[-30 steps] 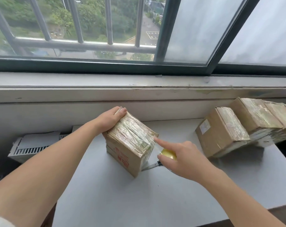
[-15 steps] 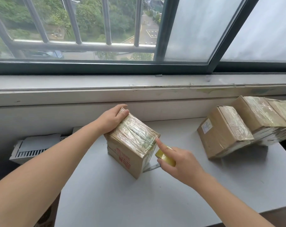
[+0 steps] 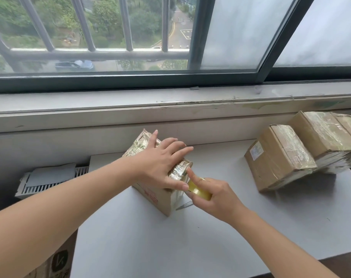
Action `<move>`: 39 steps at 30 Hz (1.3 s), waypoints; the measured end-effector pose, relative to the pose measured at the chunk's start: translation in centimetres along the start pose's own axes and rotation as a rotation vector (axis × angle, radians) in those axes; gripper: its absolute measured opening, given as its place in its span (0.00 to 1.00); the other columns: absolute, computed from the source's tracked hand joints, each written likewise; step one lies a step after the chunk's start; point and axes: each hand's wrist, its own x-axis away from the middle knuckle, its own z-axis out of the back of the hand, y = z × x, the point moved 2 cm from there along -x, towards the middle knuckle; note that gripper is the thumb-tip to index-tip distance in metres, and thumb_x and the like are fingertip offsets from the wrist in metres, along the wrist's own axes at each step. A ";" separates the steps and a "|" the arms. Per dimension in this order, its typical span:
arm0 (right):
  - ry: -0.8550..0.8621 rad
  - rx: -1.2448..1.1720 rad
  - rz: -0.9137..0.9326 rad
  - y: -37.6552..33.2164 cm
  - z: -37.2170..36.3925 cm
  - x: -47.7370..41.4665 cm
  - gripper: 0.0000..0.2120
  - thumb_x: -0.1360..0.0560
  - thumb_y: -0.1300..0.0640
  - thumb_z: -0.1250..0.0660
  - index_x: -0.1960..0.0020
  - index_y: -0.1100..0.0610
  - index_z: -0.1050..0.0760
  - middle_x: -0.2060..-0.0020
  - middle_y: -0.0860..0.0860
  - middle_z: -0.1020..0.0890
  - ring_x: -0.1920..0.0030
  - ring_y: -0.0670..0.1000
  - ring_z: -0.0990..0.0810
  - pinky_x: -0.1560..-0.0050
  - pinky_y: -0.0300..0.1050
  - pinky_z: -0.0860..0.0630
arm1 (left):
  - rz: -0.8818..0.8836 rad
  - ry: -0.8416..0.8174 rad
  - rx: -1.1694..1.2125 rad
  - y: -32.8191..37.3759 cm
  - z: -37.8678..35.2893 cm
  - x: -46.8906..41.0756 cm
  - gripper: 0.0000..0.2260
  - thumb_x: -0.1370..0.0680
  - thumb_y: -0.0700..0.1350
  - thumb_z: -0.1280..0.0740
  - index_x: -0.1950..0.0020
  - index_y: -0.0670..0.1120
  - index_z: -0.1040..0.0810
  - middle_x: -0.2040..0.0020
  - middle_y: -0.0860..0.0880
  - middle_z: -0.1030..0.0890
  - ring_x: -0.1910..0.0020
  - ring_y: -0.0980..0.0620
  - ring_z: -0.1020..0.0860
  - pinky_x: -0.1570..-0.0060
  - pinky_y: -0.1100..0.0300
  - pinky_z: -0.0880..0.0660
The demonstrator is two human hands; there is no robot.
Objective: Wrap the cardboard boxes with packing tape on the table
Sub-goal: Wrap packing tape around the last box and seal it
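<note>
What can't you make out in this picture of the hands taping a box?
Head view:
- Yellow tape roll: mostly hidden inside the right hand.
- Top of the red-printed brown cardboard box: covered by the left hand.
- Farthest tape-wrapped box: cut off by the right edge.
- White label on the nearer tape-wrapped box: too small to read.

Across the top we see a dark-framed window [image 3: 130, 81]; grey bars [image 3: 126, 23] at upper left, trees [image 3: 142, 23] and a road [image 3: 180, 35] beyond; frosted panes [image 3: 231, 31] at upper right; a scuffed sill [image 3: 110, 115] beneath; grey table [image 3: 170, 247] lower centre.
</note>
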 end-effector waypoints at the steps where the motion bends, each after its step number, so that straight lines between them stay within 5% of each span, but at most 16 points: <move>1: 0.001 0.000 0.004 0.1 0.1 -0.1 0.33 0.24 0.50 0.28 0.23 0.36 0.35 0.68 0.43 0.30 0.67 0.45 0.34 0.67 0.43 0.28 | 0.018 -0.038 -0.013 0.3 0.3 -0.1 0.52 0.31 0.82 0.51 0.16 0.52 0.55 0.19 0.51 0.46 0.18 0.47 0.53 0.26 0.26 0.62; 7: -0.032 0.030 -0.008 0.3 0.6 -0.1 0.32 0.25 0.46 0.29 0.25 0.30 0.36 0.68 0.43 0.26 0.67 0.45 0.32 0.63 0.38 0.30 | 0.053 -0.101 -0.051 3.7 0.9 0.6 0.49 0.28 0.71 0.34 0.17 0.48 0.52 0.22 0.51 0.45 0.18 0.46 0.55 0.33 0.17 0.58; 12: -0.064 0.000 -0.050 -0.6 1.6 -1.3 0.28 0.25 0.47 0.28 0.28 0.30 0.31 0.67 0.39 0.24 0.65 0.46 0.26 0.59 0.40 0.25 | -0.022 -0.148 -0.103 2.4 0.9 2.1 0.66 0.41 0.79 0.29 0.18 0.53 0.63 0.23 0.53 0.49 0.20 0.48 0.55 0.35 0.15 0.57; 16: -0.087 0.015 -0.032 -2.5 1.8 -3.4 0.29 0.25 0.44 0.29 0.26 0.35 0.32 0.66 0.44 0.24 0.63 0.45 0.28 0.58 0.45 0.26 | 0.062 -0.041 -0.105 1.9 1.3 2.4 0.59 0.36 0.72 0.25 0.18 0.51 0.55 0.28 0.51 0.42 0.25 0.46 0.44 0.35 0.16 0.49; 24: -0.162 0.080 0.022 -2.8 0.6 -3.3 0.40 0.27 0.48 0.30 0.31 0.16 0.47 0.62 0.44 0.22 0.61 0.47 0.29 0.56 0.46 0.25 | 0.084 -0.100 -0.062 2.2 2.4 3.2 0.49 0.32 0.55 0.20 0.20 0.46 0.46 0.26 0.49 0.40 0.24 0.47 0.44 0.33 0.19 0.46; 28: -0.123 0.033 0.039 -3.7 0.7 -3.3 0.42 0.26 0.55 0.28 0.29 0.19 0.45 0.66 0.41 0.26 0.64 0.44 0.29 0.60 0.38 0.29 | 0.062 -0.075 0.038 1.4 3.0 4.0 0.56 0.40 0.63 0.17 0.22 0.49 0.45 0.28 0.52 0.40 0.24 0.49 0.44 0.32 0.20 0.46; 32: -0.031 0.060 0.070 -5.7 2.2 -4.5 0.38 0.29 0.52 0.30 0.28 0.22 0.39 0.63 0.45 0.23 0.62 0.47 0.27 0.58 0.41 0.27 | 0.040 0.074 0.232 -0.1 4.1 5.6 0.50 0.40 0.59 0.16 0.26 0.53 0.42 0.32 0.56 0.38 0.30 0.53 0.38 0.30 0.39 0.35; 36: 0.019 0.074 0.125 -8.8 5.5 -6.2 0.31 0.30 0.49 0.31 0.27 0.36 0.28 0.62 0.45 0.23 0.63 0.49 0.26 0.60 0.33 0.32 | 0.066 0.230 0.654 -2.6 3.7 7.9 0.47 0.39 0.52 0.14 0.29 0.56 0.39 0.36 0.60 0.32 0.37 0.59 0.29 0.41 0.65 0.27; 39: -0.125 0.119 0.115 -10.8 6.8 -7.3 0.29 0.30 0.42 0.35 0.28 0.35 0.28 0.60 0.44 0.20 0.62 0.48 0.25 0.60 0.32 0.31 | 0.093 0.277 0.854 -3.3 1.7 8.6 0.45 0.37 0.44 0.15 0.27 0.55 0.37 0.36 0.57 0.28 0.37 0.56 0.25 0.42 0.65 0.25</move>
